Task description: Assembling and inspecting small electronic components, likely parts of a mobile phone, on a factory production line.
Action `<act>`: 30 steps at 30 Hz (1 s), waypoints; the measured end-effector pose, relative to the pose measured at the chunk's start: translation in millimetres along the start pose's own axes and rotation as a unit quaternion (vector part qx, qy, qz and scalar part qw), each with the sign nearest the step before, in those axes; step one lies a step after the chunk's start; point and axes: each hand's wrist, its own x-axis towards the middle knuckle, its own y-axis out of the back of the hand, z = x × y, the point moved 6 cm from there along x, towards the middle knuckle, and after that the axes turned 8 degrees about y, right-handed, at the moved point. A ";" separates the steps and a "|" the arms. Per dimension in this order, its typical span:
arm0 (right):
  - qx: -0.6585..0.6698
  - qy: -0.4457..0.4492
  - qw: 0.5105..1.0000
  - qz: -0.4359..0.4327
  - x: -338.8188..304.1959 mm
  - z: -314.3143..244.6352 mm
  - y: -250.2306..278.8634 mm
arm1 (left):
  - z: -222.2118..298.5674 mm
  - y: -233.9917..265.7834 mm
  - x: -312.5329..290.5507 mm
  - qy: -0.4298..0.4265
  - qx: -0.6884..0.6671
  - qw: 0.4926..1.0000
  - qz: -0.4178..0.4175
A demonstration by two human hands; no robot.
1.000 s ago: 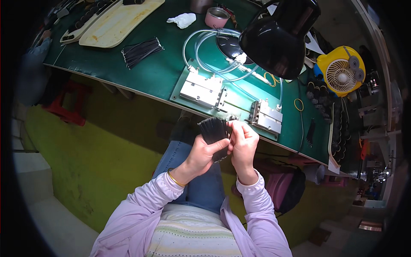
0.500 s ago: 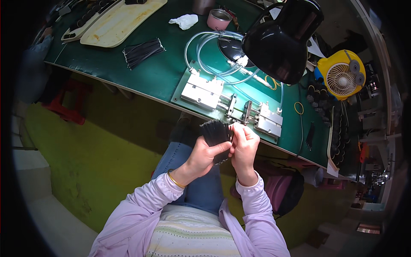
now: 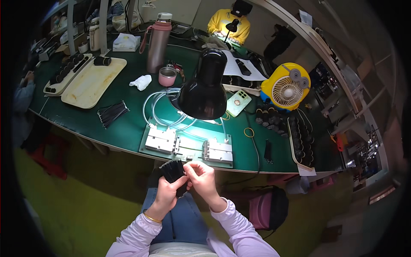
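Observation:
My left hand point(image 3: 166, 192) is wrapped round a bundle of short black cords point(image 3: 172, 169), thumb across the front and the ends fanned out above. Close against the bundle's right edge, my right hand point(image 3: 202, 177) pinches at the cords with thumb and forefinger; how many strands it has is hidden. Both hands are over my lap, just in front of the table edge. Beyond them stands a metal fixture point(image 3: 160, 140) with two silver blocks, dark jaws set apart and clear hoses point(image 3: 150, 112). A black lamp point(image 3: 203, 96) lights it from above.
Another bundle of black cords point(image 3: 113, 113) lies at left, near a cream tray point(image 3: 92, 88). A pink cup point(image 3: 167, 76), a tall flask point(image 3: 159, 47), a phone point(image 3: 238, 103) and a yellow fan point(image 3: 286, 88) stand behind. A co-worker in yellow point(image 3: 231, 25) sits opposite.
My view has lifted and turned, so more of the far table shows and the hands appear lower left. The fixture's jaws stand further apart. Both hands keep to the bundle.

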 end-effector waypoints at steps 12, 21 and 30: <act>-0.009 -0.032 0.999 0.018 18.0 6.4 9.3 | -13.0 0.5 22.7 0.033 -0.055 0.998 -0.007; 0.028 -0.050 0.998 0.028 14.8 17.8 5.2 | -13.9 6.3 20.3 0.034 -0.056 0.998 -0.021; 0.040 -0.054 0.996 0.054 15.1 16.9 5.9 | -12.1 3.1 22.7 0.040 -0.037 0.998 -0.032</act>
